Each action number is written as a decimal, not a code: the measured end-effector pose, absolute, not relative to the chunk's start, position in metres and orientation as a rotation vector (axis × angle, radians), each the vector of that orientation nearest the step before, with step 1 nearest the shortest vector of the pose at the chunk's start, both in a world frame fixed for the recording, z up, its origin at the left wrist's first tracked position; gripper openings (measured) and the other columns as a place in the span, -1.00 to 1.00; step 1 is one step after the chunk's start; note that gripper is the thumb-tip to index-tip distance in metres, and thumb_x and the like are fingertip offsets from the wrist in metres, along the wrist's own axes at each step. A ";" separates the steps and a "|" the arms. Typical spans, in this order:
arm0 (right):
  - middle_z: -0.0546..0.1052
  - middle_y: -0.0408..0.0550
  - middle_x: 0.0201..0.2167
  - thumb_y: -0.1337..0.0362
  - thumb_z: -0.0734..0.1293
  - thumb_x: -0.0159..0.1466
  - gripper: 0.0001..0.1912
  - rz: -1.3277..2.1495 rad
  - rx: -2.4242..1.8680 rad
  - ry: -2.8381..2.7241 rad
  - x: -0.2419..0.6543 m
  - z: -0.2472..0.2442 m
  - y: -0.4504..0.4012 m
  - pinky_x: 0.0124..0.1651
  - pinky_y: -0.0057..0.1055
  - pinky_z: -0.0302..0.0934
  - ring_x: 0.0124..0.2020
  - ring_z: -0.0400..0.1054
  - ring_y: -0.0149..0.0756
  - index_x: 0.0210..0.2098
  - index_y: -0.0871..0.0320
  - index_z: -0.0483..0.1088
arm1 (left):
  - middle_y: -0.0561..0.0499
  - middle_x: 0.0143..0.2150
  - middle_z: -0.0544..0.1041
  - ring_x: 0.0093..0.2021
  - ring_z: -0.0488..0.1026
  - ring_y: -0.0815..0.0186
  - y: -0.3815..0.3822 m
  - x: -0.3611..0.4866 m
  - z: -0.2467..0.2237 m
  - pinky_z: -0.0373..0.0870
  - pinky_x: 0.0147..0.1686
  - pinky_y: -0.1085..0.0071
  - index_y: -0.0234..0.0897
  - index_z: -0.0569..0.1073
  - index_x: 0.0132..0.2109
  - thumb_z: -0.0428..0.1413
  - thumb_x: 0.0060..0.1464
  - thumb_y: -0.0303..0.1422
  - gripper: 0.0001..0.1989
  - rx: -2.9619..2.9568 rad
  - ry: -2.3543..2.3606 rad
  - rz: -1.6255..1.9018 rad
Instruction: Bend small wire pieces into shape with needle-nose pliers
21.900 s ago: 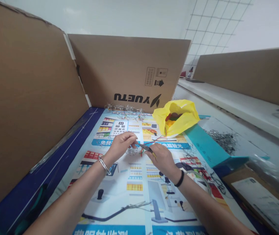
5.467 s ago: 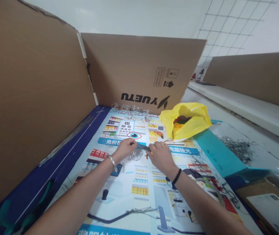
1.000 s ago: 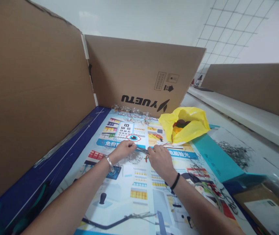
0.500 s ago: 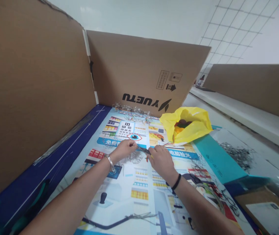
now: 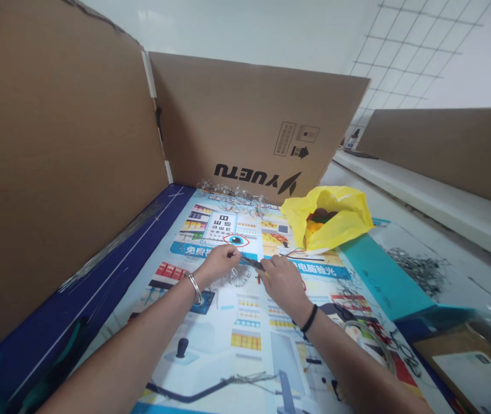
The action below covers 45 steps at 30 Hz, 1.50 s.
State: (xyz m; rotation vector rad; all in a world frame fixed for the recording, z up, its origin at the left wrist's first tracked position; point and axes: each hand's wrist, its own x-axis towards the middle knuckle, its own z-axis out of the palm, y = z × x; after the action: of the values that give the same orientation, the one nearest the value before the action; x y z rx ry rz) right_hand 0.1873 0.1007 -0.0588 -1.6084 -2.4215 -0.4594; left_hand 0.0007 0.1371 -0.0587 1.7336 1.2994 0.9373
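My left hand, with a silver bangle at the wrist, is closed in a pinch over the printed sheet. Its fingertips grip what looks like a thin wire, mostly too fine to make out. My right hand, a black band on its wrist, wraps round a pair of pliers. Their dark, narrow jaws point left and reach the left fingertips; the handles are largely hidden in the palm. Just below the jaws lies a loose tangle of clear or silvery wire on the sheet.
Cardboard walls stand behind and at the left. A yellow bag with colourful contents lies open at the back right. Beyond it is a heap of thin wire pieces. A dark-sheathed wire bundle lies in front; cut wires line the left.
The pliers' jaws sit at a slightly different angle near my left fingertips. Both hands stay almost in place, and the view has shifted slightly.
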 end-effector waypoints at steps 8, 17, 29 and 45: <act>0.36 -0.03 -0.36 0.15 0.13 0.27 -0.77 -0.394 -1.586 -2.390 0.187 -0.059 0.101 -0.25 -0.40 -0.10 -0.26 0.16 -0.27 -0.27 0.13 0.34 | 0.16 -0.63 0.18 -0.57 0.08 0.47 0.135 0.001 -0.055 0.05 -0.54 0.52 -0.30 0.23 -0.58 -0.04 -0.17 -0.35 -0.86 1.658 1.250 0.971; 0.36 -0.05 -0.37 0.15 0.13 0.27 -0.78 -0.408 -1.599 -2.390 0.187 -0.059 0.100 -0.28 -0.40 -0.10 -0.29 0.16 -0.28 -0.30 0.11 0.34 | 0.16 -0.63 0.17 -0.59 0.07 0.48 0.138 0.001 -0.061 0.03 -0.58 0.54 -0.30 0.23 -0.57 -0.01 -0.16 -0.32 -0.84 1.616 1.253 0.970; 0.33 -0.04 -0.37 0.16 0.18 0.23 -0.82 -0.494 -1.588 -2.376 0.188 -0.054 0.099 -0.24 -0.36 -0.12 -0.27 0.12 -0.24 -0.32 0.11 0.33 | 0.18 -0.66 0.09 -0.62 0.01 0.49 0.138 -0.001 -0.059 -0.04 -0.61 0.54 -0.29 0.17 -0.58 0.01 -0.12 -0.23 -0.75 1.579 1.210 0.934; 0.32 -0.03 -0.38 0.17 0.20 0.22 -0.83 -0.539 -1.573 -2.370 0.188 -0.053 0.098 -0.25 -0.35 -0.14 -0.27 0.11 -0.23 -0.32 0.11 0.33 | 0.15 -0.60 0.15 -0.56 0.07 0.47 0.137 -0.002 -0.058 0.03 -0.55 0.54 -0.31 0.23 -0.54 -0.02 -0.11 -0.29 -0.82 1.662 1.174 0.903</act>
State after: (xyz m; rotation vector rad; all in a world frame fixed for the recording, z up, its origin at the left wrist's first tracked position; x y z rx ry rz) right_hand 0.1884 0.0980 -0.0527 -1.5730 -2.3696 -0.5385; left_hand -0.0020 0.1369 -0.0579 1.6622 1.1736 0.9034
